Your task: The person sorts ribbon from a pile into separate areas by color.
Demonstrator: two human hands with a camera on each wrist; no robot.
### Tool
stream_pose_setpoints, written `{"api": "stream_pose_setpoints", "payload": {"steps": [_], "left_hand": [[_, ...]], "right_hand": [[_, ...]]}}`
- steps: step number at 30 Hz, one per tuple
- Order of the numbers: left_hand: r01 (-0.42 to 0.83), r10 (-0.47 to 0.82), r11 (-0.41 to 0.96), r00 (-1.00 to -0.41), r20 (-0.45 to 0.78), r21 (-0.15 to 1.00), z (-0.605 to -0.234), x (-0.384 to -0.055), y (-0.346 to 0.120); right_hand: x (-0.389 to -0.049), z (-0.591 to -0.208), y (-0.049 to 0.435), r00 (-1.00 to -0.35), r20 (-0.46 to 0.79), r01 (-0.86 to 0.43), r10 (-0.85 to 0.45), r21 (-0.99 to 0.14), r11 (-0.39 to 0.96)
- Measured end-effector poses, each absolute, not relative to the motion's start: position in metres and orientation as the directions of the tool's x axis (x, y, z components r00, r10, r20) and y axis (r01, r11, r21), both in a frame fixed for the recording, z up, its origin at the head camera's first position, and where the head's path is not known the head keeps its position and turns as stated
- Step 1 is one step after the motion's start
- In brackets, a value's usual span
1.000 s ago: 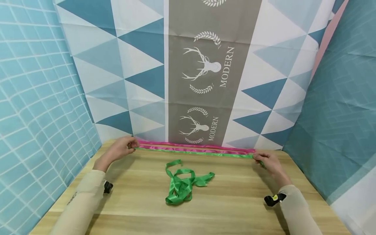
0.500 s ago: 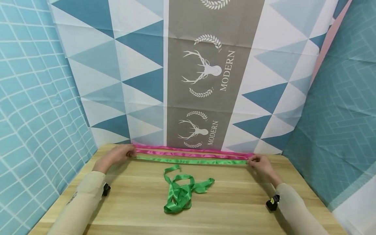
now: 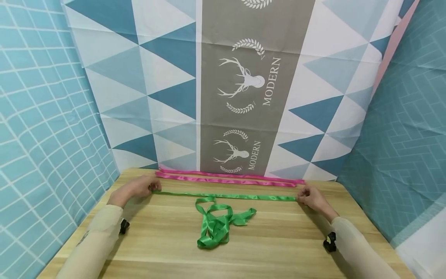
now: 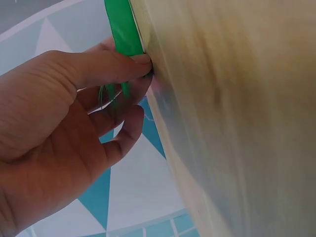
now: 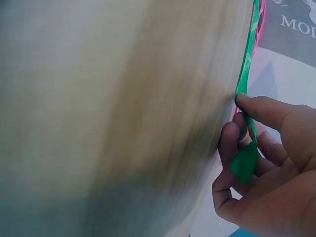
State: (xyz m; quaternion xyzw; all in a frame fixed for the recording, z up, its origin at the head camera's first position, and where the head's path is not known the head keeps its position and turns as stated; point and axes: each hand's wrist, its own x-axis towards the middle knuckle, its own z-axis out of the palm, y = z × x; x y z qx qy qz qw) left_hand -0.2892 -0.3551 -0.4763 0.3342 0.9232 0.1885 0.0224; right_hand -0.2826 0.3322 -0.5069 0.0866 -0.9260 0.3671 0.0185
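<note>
A green satin ribbon (image 3: 223,196) is stretched straight across the table between both hands. My left hand (image 3: 143,186) pinches its left end between thumb and fingers; frayed threads hang below the grip in the left wrist view. At the other end, my right hand (image 3: 311,197) pinches the ribbon, and a short green tail (image 5: 245,163) hangs past the fingers in the right wrist view. Behind it, two pink ribbons (image 3: 223,181) lie side by side along the back of the table. In front lies a loose tangle of green ribbon (image 3: 217,228), its top close to the stretched strip.
The wooden table (image 3: 167,248) runs back to a patterned cloth backdrop (image 3: 174,97). Blue grid cloth (image 3: 52,116) hangs at the left, and teal cloth (image 3: 400,135) at the right.
Both hands have drawn the stretched green ribbon toward the body, away from the pink ribbons, so a strip of table now shows between them. The tangled ribbon stays in place.
</note>
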Motion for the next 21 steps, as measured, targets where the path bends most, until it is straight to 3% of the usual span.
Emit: {"api": "stream_pose_setpoints", "payload": {"steps": [13, 16, 21], "left_hand": [[0.602, 0.626, 0.659, -0.771, 0.116, 0.451, -0.474, -0.259, -0.367], [0.570, 0.605, 0.674, -0.791, 0.092, 0.469, -0.475, -0.255, -0.368], [0.511, 0.550, 0.729, -0.834, 0.056, 0.454, -0.467, -0.249, -0.364]], "right_hand": [[-0.272, -0.498, 0.339, -0.970, 0.099, -0.235, -0.221, -0.610, 0.757], [-0.267, -0.489, 0.339, -0.975, 0.101, -0.219, -0.197, -0.559, 0.800], [-0.251, -0.456, 0.323, -0.981, 0.168, -0.159, -0.102, -0.376, 0.913]]}}
